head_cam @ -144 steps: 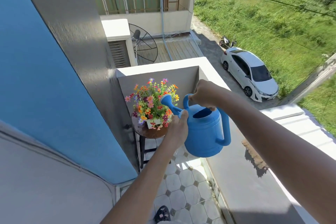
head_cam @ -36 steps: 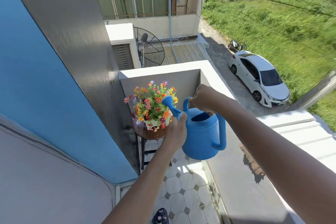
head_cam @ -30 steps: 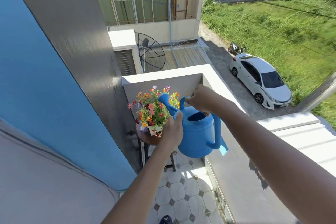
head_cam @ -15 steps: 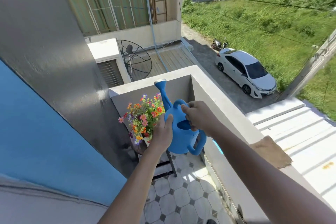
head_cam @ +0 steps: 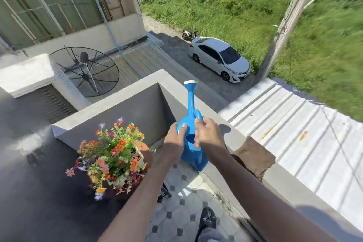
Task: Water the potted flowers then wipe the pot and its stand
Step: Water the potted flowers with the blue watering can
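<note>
Blue plastic fills both my grips: the fingers of my right hand are curled shut around the top handle of the blue plastic watering can, and my left hand is wrapped against the can's left side, thumb up on its shoulder, steadying it. I hold the can upright, its long spout with the white rose pointing up and away from me, so nothing pours from it now. It hangs just inside the grey concrete parapet wall of the balcony, to the right of the potted bunch of small orange, red and purple flowers. Only a sliver of the brown round pot shows under the blooms, and the dark metal stand shows just a leg below it, over the white tiled floor. I judge the watering step to be closing and the can on its way to being put down. A brown cloth lies draped on the parapet to my right. Next I need a safe spot for the can, then a free hand for that cloth to wipe pot and stand.
</note>
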Available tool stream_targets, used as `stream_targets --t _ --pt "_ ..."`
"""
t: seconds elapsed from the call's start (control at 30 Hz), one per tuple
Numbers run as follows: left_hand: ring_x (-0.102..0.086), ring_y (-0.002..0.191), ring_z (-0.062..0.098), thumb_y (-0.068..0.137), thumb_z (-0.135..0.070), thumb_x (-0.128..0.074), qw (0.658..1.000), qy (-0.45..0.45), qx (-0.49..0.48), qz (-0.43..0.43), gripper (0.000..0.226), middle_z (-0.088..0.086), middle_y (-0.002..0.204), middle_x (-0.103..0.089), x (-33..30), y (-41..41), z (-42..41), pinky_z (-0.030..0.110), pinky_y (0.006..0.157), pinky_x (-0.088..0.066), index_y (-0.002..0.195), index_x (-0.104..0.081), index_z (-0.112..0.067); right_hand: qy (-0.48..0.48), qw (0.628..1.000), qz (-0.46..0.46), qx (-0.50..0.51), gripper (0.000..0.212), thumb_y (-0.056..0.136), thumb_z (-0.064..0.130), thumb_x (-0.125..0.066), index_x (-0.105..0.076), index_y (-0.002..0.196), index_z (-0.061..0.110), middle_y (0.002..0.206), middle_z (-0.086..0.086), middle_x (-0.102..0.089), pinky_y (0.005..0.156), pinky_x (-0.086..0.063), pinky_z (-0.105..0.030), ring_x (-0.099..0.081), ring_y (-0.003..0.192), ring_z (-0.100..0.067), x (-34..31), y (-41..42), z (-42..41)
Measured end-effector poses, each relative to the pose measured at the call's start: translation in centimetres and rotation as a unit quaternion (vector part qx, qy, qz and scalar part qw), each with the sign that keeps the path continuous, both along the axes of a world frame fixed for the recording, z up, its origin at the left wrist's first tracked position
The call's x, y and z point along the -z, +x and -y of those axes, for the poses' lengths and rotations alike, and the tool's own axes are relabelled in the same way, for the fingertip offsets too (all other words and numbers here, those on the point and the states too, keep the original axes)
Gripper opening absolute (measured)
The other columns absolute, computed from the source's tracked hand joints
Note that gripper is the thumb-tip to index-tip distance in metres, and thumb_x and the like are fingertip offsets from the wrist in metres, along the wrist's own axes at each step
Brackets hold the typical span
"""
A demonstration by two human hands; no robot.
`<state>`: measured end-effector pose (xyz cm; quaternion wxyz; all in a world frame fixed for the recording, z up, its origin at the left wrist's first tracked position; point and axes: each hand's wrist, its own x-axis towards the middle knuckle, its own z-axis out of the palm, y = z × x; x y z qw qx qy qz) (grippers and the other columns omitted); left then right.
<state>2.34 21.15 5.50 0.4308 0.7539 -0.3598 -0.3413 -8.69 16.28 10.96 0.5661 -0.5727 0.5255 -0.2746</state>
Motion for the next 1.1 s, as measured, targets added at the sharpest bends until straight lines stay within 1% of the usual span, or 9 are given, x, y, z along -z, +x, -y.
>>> stream_targets --t 0.07,0.17,0.3,0.37,0.53,0.7,0.83,1.0,1.1 --pt "-0.055 0.090 0.014 0.103 -0.040 -0.038 0.999 -0.008 0.048 0.006 0.023 -0.003 0.101 -0.060 0.3 -0.6 2.5 0.015 0.073 -0.039 0.109 -0.052 -0.023 0.019 0.999 0.019 0.035 0.027 0.101 0.026 -0.043 -0.054 0.093 0.003 0.065 -0.006 -0.050 0.045 -0.043 -0.028 -0.046 0.042 -0.014 0.5 -0.4 2.2" --pt "-0.058 0.099 0.015 0.102 -0.048 -0.034 0.994 0.010 0.106 0.007 0.041 -0.002 0.109 -0.064 1.3 -1.4 5.8 0.029 0.087 -0.043 0.114 -0.058 -0.017 0.041 0.995 0.040 0.085 0.023 0.101 0.025 -0.045 -0.053 0.098 0.005 0.064 -0.006 -0.049 0.042 -0.040 -0.026 -0.043 0.039 -0.011 1.3 -1.0 5.5" --pt "-0.053 0.077 0.014 0.102 -0.049 -0.031 0.992 0.019 0.121 0.020 0.043 -0.002 0.086 -0.063 2.7 -2.5 10.5 0.030 0.074 -0.042 0.086 -0.054 -0.017 0.064 0.991 0.049 0.111 0.019 0.101 0.023 -0.044 -0.052 0.096 0.007 0.064 -0.006 -0.050 0.048 -0.043 -0.033 -0.044 0.038 -0.014 2.2 -1.7 9.4" --pt "-0.049 0.071 0.011 0.103 -0.046 -0.029 0.991 0.024 0.128 0.019 0.040 -0.006 0.079 -0.056 3.3 -2.7 12.5 0.028 0.069 -0.040 0.083 -0.050 -0.019 0.075 0.992 0.022 0.100 0.020 0.101 0.023 -0.043 -0.054 0.095 0.006 0.063 -0.006 -0.055 0.056 -0.051 -0.040 -0.050 0.043 -0.018 2.6 -2.2 11.2" --pt "-0.055 0.085 0.010 0.104 -0.044 -0.027 0.989 0.038 0.141 0.012 0.043 -0.008 0.093 -0.058 5.5 -1.8 16.8 0.022 0.074 -0.039 0.104 -0.057 -0.013 0.081 0.994 -0.020 0.075 0.019 0.100 0.023 -0.046 -0.057 0.098 0.008 0.076 -0.011 -0.073 0.070 -0.063 -0.042 -0.073 0.057 -0.026 3.4 -3.0 14.5" --pt "-0.060 0.105 0.022 0.104 -0.040 -0.028 0.989 0.046 0.142 0.017 0.045 0.004 0.114 -0.063 6.8 -0.8 20.3 0.039 0.095 -0.046 0.124 -0.055 -0.011 0.104 0.992 -0.008 0.072 0.011 0.102 0.023 -0.048 -0.054 0.101 0.014 0.086 -0.013 -0.074 0.076 -0.062 -0.044 -0.076 0.066 -0.029 4.5 -2.5 17.0" --pt "-0.059 0.109 0.020 0.105 -0.039 -0.028 0.988 0.044 0.146 -0.004 0.042 0.004 0.118 -0.062 7.8 0.0 21.6 0.037 0.097 -0.046 0.125 -0.055 -0.013 0.129 0.989 0.003 0.072 0.018 0.102 0.022 -0.048 -0.052 0.115 0.009 0.087 -0.010 -0.073 0.070 -0.064 -0.038 -0.076 0.066 -0.027 5.4 -1.6 18.2" --pt "-0.058 0.110 0.016 0.105 -0.041 -0.027 0.985 0.037 0.164 -0.028 0.045 -0.001 0.122 -0.060 8.6 0.5 21.6 0.028 0.094 -0.042 0.131 -0.052 -0.014 0.142 0.988 0.012 0.066 0.009 0.102 0.023 -0.049 -0.049 0.110 0.018 0.090 -0.009 -0.073 0.069 -0.064 -0.037 -0.077 0.068 -0.024 6.4 -1.4 18.4" --pt "-0.056 0.111 0.014 0.105 -0.041 -0.028 0.983 0.054 0.169 -0.038 0.045 -0.002 0.123 -0.058 8.3 0.6 21.5 0.023 0.089 -0.039 0.134 -0.050 -0.014 0.118 0.990 -0.027 0.067 0.015 0.100 0.029 -0.053 -0.053 0.109 0.017 0.098 -0.011 -0.072 0.072 -0.063 -0.043 -0.076 0.073 -0.026 7.2 -1.5 18.5"
